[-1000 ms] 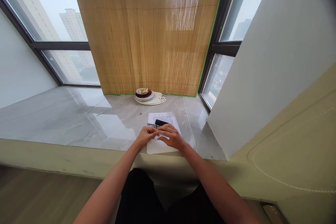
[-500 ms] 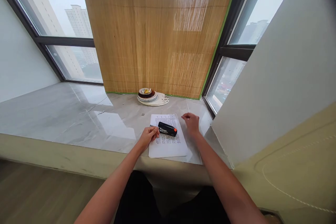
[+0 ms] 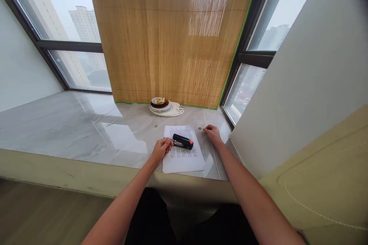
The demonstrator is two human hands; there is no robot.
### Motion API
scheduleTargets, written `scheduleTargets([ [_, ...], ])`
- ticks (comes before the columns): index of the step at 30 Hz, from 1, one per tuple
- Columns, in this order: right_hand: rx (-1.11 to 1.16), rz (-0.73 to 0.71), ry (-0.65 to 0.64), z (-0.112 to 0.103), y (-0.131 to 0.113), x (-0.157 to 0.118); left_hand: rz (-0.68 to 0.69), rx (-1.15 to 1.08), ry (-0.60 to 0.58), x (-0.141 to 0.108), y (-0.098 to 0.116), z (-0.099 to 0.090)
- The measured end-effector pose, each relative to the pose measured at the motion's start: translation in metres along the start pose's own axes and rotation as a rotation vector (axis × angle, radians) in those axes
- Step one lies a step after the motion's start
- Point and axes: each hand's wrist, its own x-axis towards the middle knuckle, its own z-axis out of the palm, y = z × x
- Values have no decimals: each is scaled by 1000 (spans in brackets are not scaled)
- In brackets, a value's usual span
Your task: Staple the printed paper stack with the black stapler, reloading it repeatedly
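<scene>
A black stapler (image 3: 183, 141) with an orange-red end lies across printed sheets of paper (image 3: 184, 164) on the sill. My left hand (image 3: 162, 150) has its fingers closed on the stapler's left end, where a thin metal part shows. To the right of the paper, my right hand (image 3: 213, 134) is just above the sill, its fingers bent together in a pinch. Anything between those fingertips is too small to make out. Beside them lie small dark pieces that look like staple strips (image 3: 200, 128). Similar small strips (image 3: 156, 126) lie left of the paper's top edge.
Stacked plates (image 3: 160, 108) and a pale oval board (image 3: 177, 111) stand at the back of the marble sill (image 3: 129, 118). Behind them a bamboo blind (image 3: 169, 46) covers the window. A white wall (image 3: 276, 95) bounds the right side.
My right hand has shifted a little to the right, and the small strips beside its fingertips now show. My left hand and the stapler stay in place.
</scene>
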Motion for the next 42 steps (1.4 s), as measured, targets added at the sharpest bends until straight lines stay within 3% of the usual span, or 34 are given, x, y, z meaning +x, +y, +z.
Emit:
scheduleTargets([
  [3, -109, -68, -34, 5, -8, -27, 79, 104, 194, 12, 2, -20],
  [7, -245, -136, -34, 11, -19, -57, 124, 352, 387, 54, 6, -61],
  [10, -300, -141, -58, 10, -22, -60, 121, 508, 392, 84, 1, -80],
  [14, -322, -134, -69, 7, -23, -56, 101, 646, 294, 101, -10, -81],
  [18, -293, -127, -58, 5, -23, -56, 97, 732, 232, 92, -14, -76],
  [23, -154, -159, -33, -3, -25, -55, 152, 776, 196, 49, -16, -63],
  [27, 22, -240, 3, 0, -42, -64, 226, 743, 124, 20, -19, -47],
  [30, 153, -324, -30, 13, -61, -78, 273, 708, 87, 17, -19, -43],
  [35, 316, -551, -219, 32, -72, -91, 302, 674, 147, 28, -17, -46],
  [42, 378, -444, -306, 33, -65, -83, 372, 648, 80, 27, -9, -48],
])
